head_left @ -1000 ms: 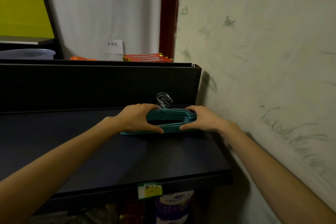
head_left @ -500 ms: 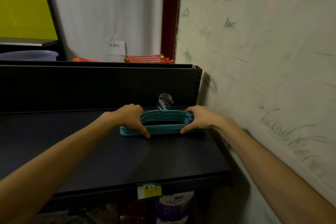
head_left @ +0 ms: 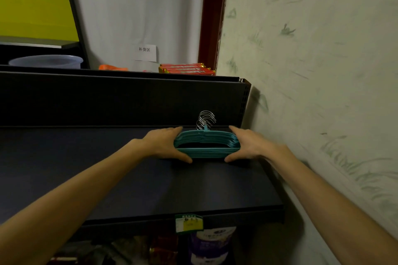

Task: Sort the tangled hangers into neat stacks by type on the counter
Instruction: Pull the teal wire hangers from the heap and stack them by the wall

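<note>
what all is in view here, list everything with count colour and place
teal plastic hangers with metal hooks: one stack, exact count unclear, teal with silver hooks, far right of the shelf near the wall
dark shelf: one, near-black, under the stack
price tag: one, green and yellow, front shelf edge
red and gold packets: a few, behind the shelf's back panel
pale plastic tub: one, far left
white paper sign: one, on the curtain
left hand: one, grip on the stack's left end
right hand: one, grip on the stack's right end
</note>
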Demonstrator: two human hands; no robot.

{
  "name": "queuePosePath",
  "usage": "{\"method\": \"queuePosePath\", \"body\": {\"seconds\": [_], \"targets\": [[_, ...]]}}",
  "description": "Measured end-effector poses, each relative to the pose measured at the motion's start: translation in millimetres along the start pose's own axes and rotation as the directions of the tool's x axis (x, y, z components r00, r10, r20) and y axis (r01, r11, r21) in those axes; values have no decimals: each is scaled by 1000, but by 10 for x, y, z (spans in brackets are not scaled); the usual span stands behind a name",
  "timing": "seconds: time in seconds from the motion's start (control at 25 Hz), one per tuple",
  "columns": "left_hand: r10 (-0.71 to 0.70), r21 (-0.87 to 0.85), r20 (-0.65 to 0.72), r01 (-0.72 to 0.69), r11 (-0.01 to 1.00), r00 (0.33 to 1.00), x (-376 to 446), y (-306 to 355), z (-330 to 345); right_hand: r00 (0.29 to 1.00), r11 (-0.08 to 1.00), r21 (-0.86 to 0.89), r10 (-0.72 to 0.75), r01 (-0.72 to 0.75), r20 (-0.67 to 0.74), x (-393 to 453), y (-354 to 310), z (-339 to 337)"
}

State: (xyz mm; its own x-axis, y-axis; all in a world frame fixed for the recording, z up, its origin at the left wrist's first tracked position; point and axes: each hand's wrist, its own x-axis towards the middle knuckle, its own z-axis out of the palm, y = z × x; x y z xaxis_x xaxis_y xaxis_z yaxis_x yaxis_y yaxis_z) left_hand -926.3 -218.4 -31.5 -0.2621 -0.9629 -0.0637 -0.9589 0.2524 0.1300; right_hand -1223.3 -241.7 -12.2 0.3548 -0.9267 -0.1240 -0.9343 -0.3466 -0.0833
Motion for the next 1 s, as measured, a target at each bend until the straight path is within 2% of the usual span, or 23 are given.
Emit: {"method": "queuePosePath", "body": {"seconds": [0.08,0.16,0.28,0.48,0.68,0.8,1.0], "targets": [[-3,-50,-46,1,999,999,-143,-95,-11,996,1000,-7,18,-19,-86,-83,-210,3],[-8,-75,-159,-4,997,987,-342,-302,-4,966,999,35,-28,38,-258,-160,-556,33],[-53,49,-323,73,996,945,-825,-871,52,886,993,25,-92,115,-455,-162,-1281,153],[-167,245,-413,286,926,895,-2209,-2367,37,806,969,59,-166,241,-568,48,-3135,492],[-432,143,-469,549,823,770,-3825,-3711,104,765,882,110,-329,459,-553,144,-5220,857],[-528,85,-507,649,756,681,-4600,-4383,42,736,817,118,-433,565,-520,278,-6229,811],[-678,-78,-534,770,634,505,-5403,-5379,-50,685,719,137,-561,681,-464,611,-7692,769]]}}
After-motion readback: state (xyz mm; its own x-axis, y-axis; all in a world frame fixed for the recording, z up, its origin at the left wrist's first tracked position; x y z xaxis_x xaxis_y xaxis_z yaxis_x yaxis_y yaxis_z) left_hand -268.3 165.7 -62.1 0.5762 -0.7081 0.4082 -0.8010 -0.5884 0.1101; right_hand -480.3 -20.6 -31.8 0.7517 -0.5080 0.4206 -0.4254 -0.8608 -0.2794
